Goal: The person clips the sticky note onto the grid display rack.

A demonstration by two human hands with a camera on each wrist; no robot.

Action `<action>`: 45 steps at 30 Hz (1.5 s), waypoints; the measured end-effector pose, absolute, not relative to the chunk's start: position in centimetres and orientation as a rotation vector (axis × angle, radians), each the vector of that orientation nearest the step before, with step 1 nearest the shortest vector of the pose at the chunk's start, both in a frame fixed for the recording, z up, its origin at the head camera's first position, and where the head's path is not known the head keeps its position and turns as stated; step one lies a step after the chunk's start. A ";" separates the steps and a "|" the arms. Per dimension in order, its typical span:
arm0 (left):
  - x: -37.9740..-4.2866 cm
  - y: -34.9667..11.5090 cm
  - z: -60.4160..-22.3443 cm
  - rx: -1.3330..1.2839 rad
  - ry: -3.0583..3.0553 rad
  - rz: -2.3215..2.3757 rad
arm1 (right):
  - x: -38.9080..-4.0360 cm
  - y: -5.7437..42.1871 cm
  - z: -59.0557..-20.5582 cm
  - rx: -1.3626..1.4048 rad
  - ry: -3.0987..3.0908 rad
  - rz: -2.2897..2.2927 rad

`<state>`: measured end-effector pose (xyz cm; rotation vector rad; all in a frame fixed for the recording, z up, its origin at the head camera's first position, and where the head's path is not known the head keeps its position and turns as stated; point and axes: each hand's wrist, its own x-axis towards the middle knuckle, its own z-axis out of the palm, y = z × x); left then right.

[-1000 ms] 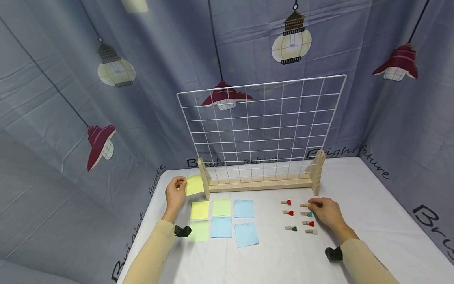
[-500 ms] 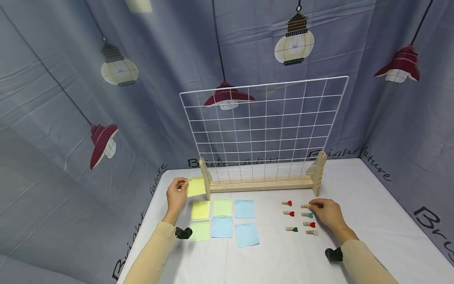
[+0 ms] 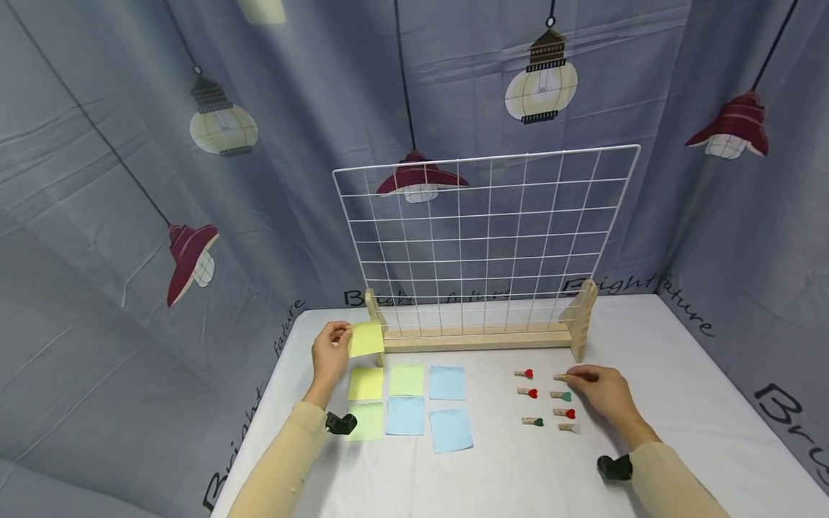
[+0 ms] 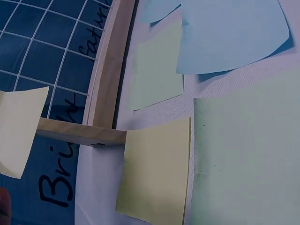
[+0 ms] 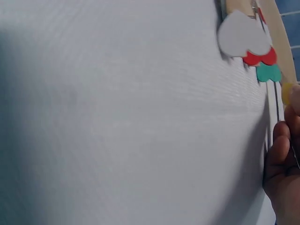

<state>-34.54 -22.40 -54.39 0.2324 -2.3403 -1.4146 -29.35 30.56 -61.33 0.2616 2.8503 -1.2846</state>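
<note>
My left hand pinches a yellow sticky note by its left edge, held up before the left wooden foot of a white wire grid rack. In the left wrist view, that note shows at the left, with a fingertip below it. At the right, my right hand pinches a small wooden clothespin between thumb and fingers. Its yellow heart peeks out at the fingertips in the right wrist view; the hand hides the rest. A clothespin with a teal heart lies just below.
Yellow, green and blue sticky notes lie in two rows before the rack. More heart clothespins, such as a red one and a white one, lie near my right hand. A patterned curtain hangs behind the white table.
My left hand has moved slightly right with the yellow note, which now overlaps the rack's left foot. My right hand and its clothespin have shifted slightly right relative to the other clothespins.
</note>
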 end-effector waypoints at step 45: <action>-34.6 -19.2 -52.3 0.069 -2.353 -1.375 | -29.6 30.9 -55.0 0.080 3.003 -1.472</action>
